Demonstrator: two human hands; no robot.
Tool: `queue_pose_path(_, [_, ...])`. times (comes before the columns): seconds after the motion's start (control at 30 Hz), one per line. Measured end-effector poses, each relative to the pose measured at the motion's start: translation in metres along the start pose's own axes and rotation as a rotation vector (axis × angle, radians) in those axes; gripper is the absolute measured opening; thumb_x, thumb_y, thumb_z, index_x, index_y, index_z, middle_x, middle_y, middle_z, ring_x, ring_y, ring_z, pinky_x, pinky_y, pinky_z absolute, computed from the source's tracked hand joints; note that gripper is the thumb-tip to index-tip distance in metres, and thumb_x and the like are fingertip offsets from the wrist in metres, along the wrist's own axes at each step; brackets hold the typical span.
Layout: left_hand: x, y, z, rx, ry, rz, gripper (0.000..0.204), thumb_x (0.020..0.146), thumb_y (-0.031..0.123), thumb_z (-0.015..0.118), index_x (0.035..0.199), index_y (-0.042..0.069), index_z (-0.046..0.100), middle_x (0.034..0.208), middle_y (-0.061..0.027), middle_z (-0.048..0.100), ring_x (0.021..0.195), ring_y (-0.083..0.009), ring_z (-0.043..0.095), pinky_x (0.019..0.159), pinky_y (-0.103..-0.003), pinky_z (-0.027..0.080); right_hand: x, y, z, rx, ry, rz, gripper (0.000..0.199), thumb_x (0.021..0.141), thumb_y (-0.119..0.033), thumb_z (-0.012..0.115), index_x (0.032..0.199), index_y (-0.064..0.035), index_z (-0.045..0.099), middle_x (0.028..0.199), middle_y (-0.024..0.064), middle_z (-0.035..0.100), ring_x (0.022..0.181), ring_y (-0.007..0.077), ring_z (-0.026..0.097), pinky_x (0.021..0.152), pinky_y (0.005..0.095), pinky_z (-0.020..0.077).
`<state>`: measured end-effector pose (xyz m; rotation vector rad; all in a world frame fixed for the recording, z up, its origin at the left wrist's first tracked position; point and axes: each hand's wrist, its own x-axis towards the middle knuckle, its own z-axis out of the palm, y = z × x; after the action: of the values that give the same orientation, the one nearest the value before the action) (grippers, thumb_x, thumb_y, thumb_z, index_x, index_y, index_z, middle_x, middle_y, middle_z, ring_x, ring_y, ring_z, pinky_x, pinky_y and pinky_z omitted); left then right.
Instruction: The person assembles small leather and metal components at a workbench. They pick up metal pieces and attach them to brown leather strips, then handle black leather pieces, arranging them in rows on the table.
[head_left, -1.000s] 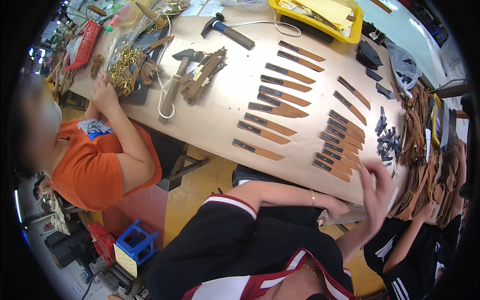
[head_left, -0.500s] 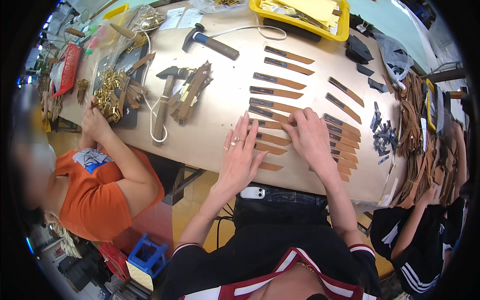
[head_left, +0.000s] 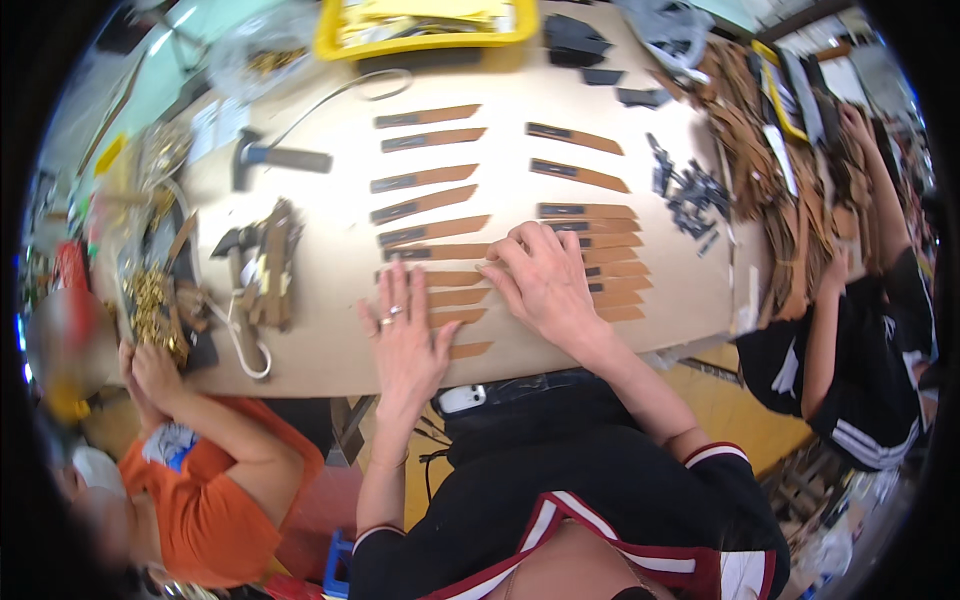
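Pale brown table (head_left: 330, 345) fills most of this workroom; I count the clock from the space between the person's two hands. At eight o'clock is a co-worker in an orange shirt (head_left: 225, 510). Between two and three o'clock lie large brown bundles (head_left: 745, 130), and at twelve a yellow tray (head_left: 430, 45). Smaller is the hammer (head_left: 290, 158), at ten.

Brown strips with dark patches make two columns: the left column (head_left: 440, 178), toward eleven to twelve and running under the hands, and the right column (head_left: 580, 140), toward one, with its near strips overlapping. Those whose patch is visible seem already prepared; the bundles, I judge, remain to be spread. Loose dark pieces (head_left: 695, 200) are scattered at two.

The left hand (head_left: 408, 335) is palm down over the strips' left ends, its fingers pointing to twelve, thumb apart. The right hand (head_left: 545, 275) bends toward nine, thumb and forefinger close together at the strips' tips; whether they pinch one, I cannot tell.
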<state>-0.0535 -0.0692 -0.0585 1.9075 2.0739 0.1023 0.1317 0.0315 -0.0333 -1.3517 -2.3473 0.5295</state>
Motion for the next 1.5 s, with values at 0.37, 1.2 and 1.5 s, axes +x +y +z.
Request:
queue_pose_path(0.37, [0.007,0.046,-0.001,-0.028,0.097,0.229,0.085,0.092,0.047,0.056,0.155,0.004,0.019,0.163,-0.0203,0.009,0.151,-0.0354,0.005,0.118,-0.058,-0.004,-0.064,0.118,-0.076,0.075,0.508,0.497,0.011,0.09,-0.017,0.067,0.097,-0.0097,0.07,0.098,0.0064,0.062,0.087,0.0231,0.058,0.083,0.0363,0.0387])
queue_pose_path(1.2, [0.023,0.119,0.042,-0.213,0.002,0.41,0.077,0.092,0.05,0.058,0.149,0.004,0.034,0.158,-0.0247,0.022,0.147,-0.0379,0.023,0.117,-0.055,0.017,-0.077,0.119,-0.051,0.116,0.509,0.405,0.016,0.086,-0.011,0.069,0.102,-0.0077,0.072,0.117,0.0098,0.059,0.113,0.0298,0.051,0.099,0.041,0.0341])
queue_pose_path(1.5, [0.025,0.11,0.036,-0.461,0.125,0.484,0.082,0.085,0.027,0.072,0.15,0.004,0.029,0.157,-0.0291,0.019,0.145,-0.0476,0.019,0.115,-0.062,0.013,-0.062,0.108,-0.057,-0.111,0.558,0.424,0.025,0.087,-0.01,0.067,0.111,-0.0083,0.07,0.122,0.0099,0.06,0.116,0.0282,0.051,0.1,0.0422,0.0348])
